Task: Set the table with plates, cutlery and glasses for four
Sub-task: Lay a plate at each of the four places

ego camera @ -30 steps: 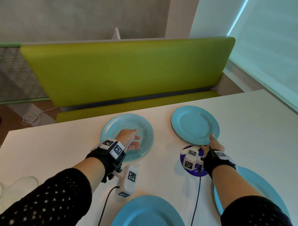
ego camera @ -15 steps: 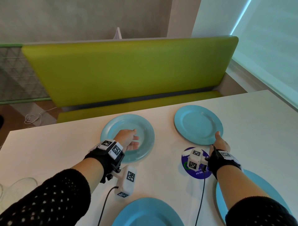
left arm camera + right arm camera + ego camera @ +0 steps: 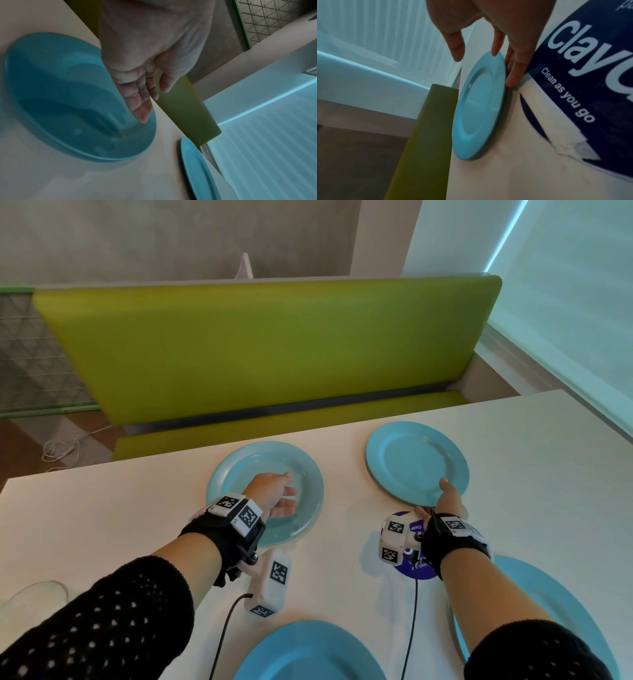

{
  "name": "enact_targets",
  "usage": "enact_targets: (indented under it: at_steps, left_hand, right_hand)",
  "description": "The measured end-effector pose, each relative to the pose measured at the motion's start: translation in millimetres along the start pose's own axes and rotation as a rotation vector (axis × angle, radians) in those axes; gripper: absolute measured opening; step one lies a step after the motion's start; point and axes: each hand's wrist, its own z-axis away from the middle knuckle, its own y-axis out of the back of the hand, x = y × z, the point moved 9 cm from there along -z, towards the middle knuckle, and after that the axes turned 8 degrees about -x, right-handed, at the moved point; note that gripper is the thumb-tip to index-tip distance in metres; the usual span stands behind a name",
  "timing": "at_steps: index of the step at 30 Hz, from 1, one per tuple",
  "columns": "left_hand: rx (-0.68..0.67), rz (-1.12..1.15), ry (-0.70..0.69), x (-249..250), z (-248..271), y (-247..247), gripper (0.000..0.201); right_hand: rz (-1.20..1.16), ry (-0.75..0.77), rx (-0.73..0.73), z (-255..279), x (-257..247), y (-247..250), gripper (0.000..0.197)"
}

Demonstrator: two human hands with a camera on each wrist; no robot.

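Several blue plates lie on the white table [image 3: 137, 508]. My left hand [image 3: 274, 494] hovers over the far left plate [image 3: 239, 470], fingers straight and holding nothing; in the left wrist view the hand [image 3: 140, 94] casts its shadow on that plate [image 3: 51, 88]. My right hand [image 3: 447, 496] is at the near rim of the far right plate [image 3: 411, 453]. Seen from the right wrist, its fingers [image 3: 513, 70] lie straight against the rim of the plate [image 3: 479, 108], with the thumb held apart. A near left plate [image 3: 308, 652] and a near right plate [image 3: 548, 604] lie closest to me.
A green bench [image 3: 257, 347] runs along the table's far edge. Under my right wrist, a round dark-blue sticker [image 3: 416, 568] is stuck to the table. A clear glass object [image 3: 34, 594] sits at the left edge. A window blind [image 3: 565, 302] fills the right side.
The right hand has stayed at the far right plate's near rim, shifting slightly sideways and back. The left hand still hovers over the far left plate.
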Motion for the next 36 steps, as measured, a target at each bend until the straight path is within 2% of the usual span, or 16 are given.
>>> enact_targets:
  at_steps: [15,22,27,32,36]
  left_hand:
    - [0.039,0.037,-0.004,-5,5,15,0.037]
    - [0.056,0.04,0.012,-20,20,21,0.035]
    - [0.039,0.022,-0.001,-30,48,25,0.035]
    - [-0.063,-0.042,-0.055,-41,85,23,0.024]
    - [-0.18,-0.132,-0.093,-63,124,32,0.014]
  right_hand:
    - [-0.039,0.006,-0.051,5,-10,-5,0.058]
    - [0.008,-0.036,-0.053,13,-9,3,0.056]
    - [0.019,-0.025,-0.088,45,-7,15,0.053]
    - [-0.003,0.023,-0.157,99,0,30,0.017]
    - [0.035,0.06,-0.21,158,28,42,0.017]
